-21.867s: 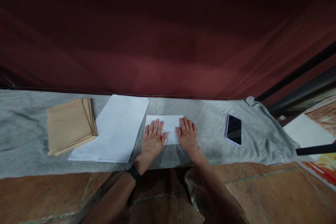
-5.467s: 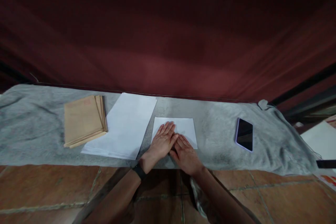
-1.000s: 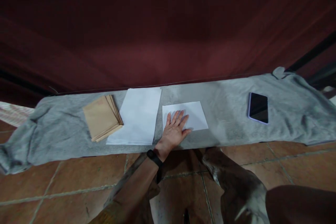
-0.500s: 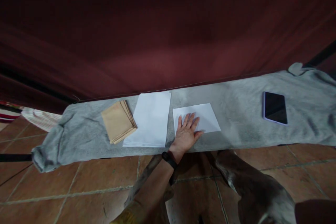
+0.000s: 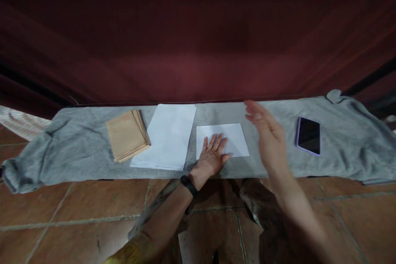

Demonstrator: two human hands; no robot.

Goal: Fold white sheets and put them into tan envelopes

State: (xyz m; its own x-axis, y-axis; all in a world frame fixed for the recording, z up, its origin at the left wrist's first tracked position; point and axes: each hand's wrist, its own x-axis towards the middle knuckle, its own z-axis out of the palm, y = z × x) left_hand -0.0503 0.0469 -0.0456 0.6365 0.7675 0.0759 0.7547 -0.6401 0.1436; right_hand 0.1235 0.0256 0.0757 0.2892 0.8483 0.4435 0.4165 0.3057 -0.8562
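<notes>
My left hand [image 5: 213, 154] lies flat on a white sheet of paper [image 5: 236, 136], fingers spread, with a dark band on the wrist. The sheet looks folded, about half the size of the sheets beside it. My right hand [image 5: 269, 138] is raised just right of that sheet, blurred by motion, its fingers stretched out and nothing visible in it. To the left, a stack of larger white sheets [image 5: 171, 136] lies on the grey cloth. A pile of brown paper envelopes [image 5: 125, 135] overlaps the stack's left edge.
The grey cloth [image 5: 80, 144] covers a long narrow surface. A phone [image 5: 308, 135] in a purple case lies at the right. Behind rises a dark red upright surface [image 5: 185, 74]. Below are brown floor tiles [image 5: 102, 198] and my legs.
My right hand has come into view from the lower right and hovers beside the folded sheet. My left hand stays flat on the paper. The whole view has shifted slightly.
</notes>
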